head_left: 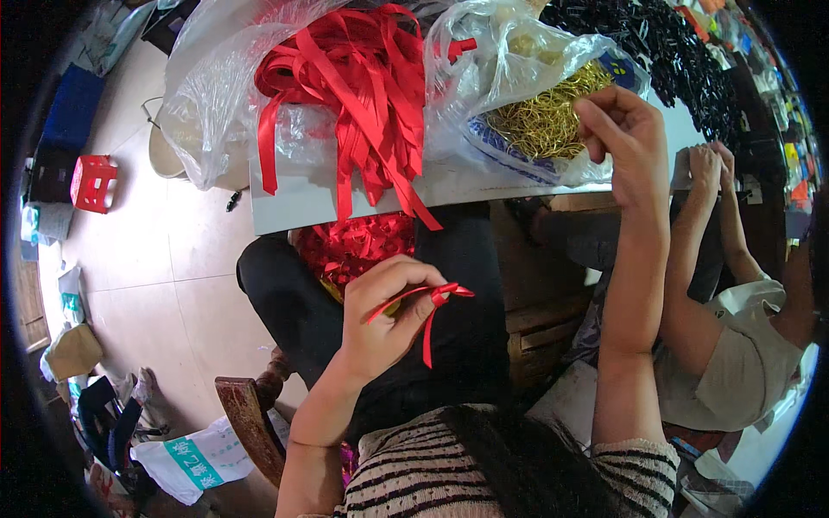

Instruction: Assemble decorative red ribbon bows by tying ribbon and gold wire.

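Over my lap, my left hand [386, 312] pinches a small red ribbon bow [439, 298] between thumb and fingertips, its tails hanging down. My right hand [623, 138] is raised at the table's front edge, thumb and forefinger pressed together beside a heap of thin gold wire loops [548, 112]. Whatever sits in that pinch is too small to make out. The gold loops lie in an opened clear plastic bag [484, 65]. Long red ribbon strips [363, 95] are piled on the table to the left, some drooping past the edge.
Finished-looking red bows fill a container [358, 250] on my lap, under the white table [302, 192]. Black strips [656, 60] lie heaped at the far right. Another person's hands [710, 168] work close by on the right. A red crate [93, 183] and a wooden chair [246, 423] stand left.
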Demonstrator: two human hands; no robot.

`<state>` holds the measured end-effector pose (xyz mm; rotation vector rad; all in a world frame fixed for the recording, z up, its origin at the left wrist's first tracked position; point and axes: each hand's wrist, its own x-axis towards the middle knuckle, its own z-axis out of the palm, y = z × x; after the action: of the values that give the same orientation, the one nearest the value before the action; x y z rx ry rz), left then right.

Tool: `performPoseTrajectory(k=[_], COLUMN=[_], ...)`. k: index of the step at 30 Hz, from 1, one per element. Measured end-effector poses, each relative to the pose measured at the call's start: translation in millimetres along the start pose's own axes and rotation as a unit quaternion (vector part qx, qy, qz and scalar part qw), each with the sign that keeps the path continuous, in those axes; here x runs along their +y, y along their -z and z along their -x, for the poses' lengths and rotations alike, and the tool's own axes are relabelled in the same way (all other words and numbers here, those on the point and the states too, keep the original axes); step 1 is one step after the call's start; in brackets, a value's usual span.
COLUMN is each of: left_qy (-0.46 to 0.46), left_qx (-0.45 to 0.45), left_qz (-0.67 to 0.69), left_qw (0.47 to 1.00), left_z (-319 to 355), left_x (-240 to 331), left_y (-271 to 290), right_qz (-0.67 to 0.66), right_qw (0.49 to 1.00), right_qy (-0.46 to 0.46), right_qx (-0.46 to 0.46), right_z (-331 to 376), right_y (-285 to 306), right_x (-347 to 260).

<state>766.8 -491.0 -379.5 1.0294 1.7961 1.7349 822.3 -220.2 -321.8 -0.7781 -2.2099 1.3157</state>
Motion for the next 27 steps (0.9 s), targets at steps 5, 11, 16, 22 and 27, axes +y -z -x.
performPoseTrajectory(k=[5,11,16,22,27], left_qy=[-0.065,0.121,0.056,0.069,0.072], left_qx=[-0.035,-0.045,-0.014,-0.044,-0.037], left_qz=[0.04,0.439,0.501,0.403,0.43], left_qw=[0.996,0.889,0.863,0.911,0.899], left_z=[-25,-28,-22,-14,-9], left_x=[6,4,0,-6,-5], left_y=[-7,-9,-13,2,0], right_qz=[-0.281,-0.024,0.185,-0.038,-0.279], right_qw=[0.952,0.965,0.849,0.969,0.932], right_qy=[-0.076,0.248,0.489,0.207,-0.002], right_qx=[-0.091,-0.083,-0.083,-0.127,-0.23], right_z=[28,71,82,93,95], right_y=[-7,-35,-52,-59,-74], right_x=[-15,-18,-16,-24,-11])
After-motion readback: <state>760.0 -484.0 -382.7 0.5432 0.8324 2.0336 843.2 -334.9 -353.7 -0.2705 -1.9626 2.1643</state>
